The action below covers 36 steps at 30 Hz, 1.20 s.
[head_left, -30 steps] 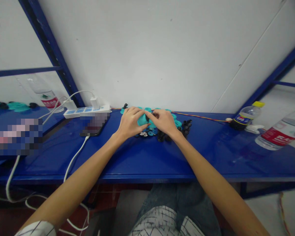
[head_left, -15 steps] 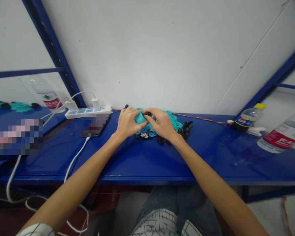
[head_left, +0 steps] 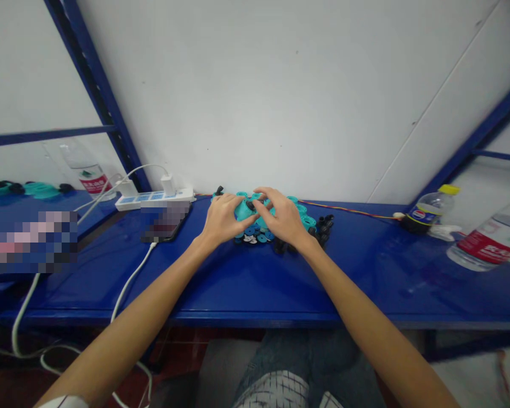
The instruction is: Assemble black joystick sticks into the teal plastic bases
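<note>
My left hand is curled around a teal, rounded plastic piece, thumb on the near side and fingers on the far side. A small black knob-like part sits at the top of this piece. My right hand meets it from the right, with thumb and fingertips at the black part; the exact contact is partly hidden. Around and under my hands lie teal rings, small blue discs, a few white pieces and several black knob-shaped parts.
On the blue table, a phone charges by a white power strip at left. A cola bottle and a large water bottle stand right. A thin cable runs along the wall. Another bottle stands far left.
The view has tilted slightly, so everything sits a little lower. My right fingers have shifted and spread slightly around the black part, leaving more of it and the teal piece in sight.
</note>
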Motion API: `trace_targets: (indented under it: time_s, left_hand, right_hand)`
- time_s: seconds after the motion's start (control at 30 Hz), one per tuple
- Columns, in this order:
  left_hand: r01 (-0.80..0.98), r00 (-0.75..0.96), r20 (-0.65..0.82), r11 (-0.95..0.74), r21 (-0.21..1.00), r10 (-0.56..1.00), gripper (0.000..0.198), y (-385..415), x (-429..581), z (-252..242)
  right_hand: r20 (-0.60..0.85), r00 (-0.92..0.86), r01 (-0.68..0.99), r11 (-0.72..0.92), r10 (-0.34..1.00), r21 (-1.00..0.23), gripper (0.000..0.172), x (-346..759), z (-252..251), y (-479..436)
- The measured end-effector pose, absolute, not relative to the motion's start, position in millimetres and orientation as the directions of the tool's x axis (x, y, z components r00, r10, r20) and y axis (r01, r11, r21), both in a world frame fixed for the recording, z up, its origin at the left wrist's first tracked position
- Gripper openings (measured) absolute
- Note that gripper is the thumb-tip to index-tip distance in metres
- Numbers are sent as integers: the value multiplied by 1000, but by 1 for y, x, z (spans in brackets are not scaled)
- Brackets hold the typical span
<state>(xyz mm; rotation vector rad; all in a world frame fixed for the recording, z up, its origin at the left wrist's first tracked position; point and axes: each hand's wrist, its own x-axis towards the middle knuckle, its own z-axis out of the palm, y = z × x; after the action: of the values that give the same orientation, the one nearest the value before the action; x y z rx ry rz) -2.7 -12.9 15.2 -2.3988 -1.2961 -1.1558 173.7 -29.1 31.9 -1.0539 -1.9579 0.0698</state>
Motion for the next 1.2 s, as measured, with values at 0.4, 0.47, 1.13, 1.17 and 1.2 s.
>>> trace_targets:
  time_s: [0.4,0.47,1.13,1.17,1.2]
  left_hand:
    - [746,383,693,-647,157,610,42,-12,-2,11]
    - [738,398,693,-658,147,601,42,-12,-2,11]
    - [777,389,645,-610,153,658,40,-12,-3,11]
    - [780,385,643,-606,156,662,38,-12,-2,11]
    - [781,383,642,-604,160,664,36,-12,-2,11]
  right_hand:
    - [615,-186,672,556,767,-490,28,175,31,-24]
    - [596,-201,684,547,777,-483,26,175,31,-25]
    - [687,-369,514,753,626,-410,17,179,30,-24]
    - [693,-368,509,758,620,-407,16,178,30,-25]
    - [699,-359,511,757,619,-408,13,177,30,-25]
